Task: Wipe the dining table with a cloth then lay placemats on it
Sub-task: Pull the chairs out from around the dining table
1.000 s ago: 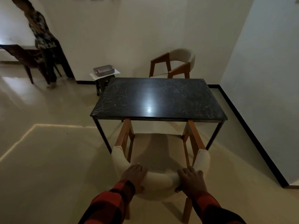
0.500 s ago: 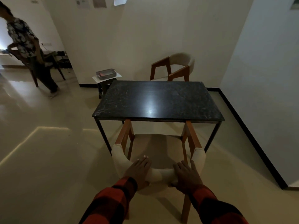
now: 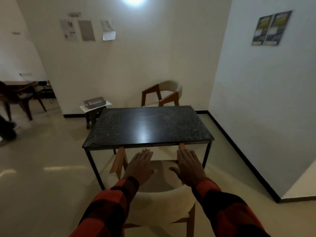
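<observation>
The dark stone-topped dining table [image 3: 148, 125] stands in front of me with a bare top. A cream padded chair with wooden legs [image 3: 162, 200] is tucked under its near edge. My left hand [image 3: 140, 165] and my right hand [image 3: 188, 166] hover flat with straight fingers above the chair's seat, just short of the table edge, holding nothing. Both arms wear red and black check sleeves. No cloth or placemat shows in my hands.
A second cream and wood chair [image 3: 164, 94] stands behind the table by the wall. A small stool [image 3: 94, 113] at the far left corner carries a grey tray [image 3: 94, 101] on white paper. A white wall [image 3: 256, 100] runs close on the right. Another person's leg [image 3: 6, 127] shows at the far left.
Both hands left the chair's curved backrest and lifted forward with fingers straightened. The view tilted upward. The other person moved out toward the left edge.
</observation>
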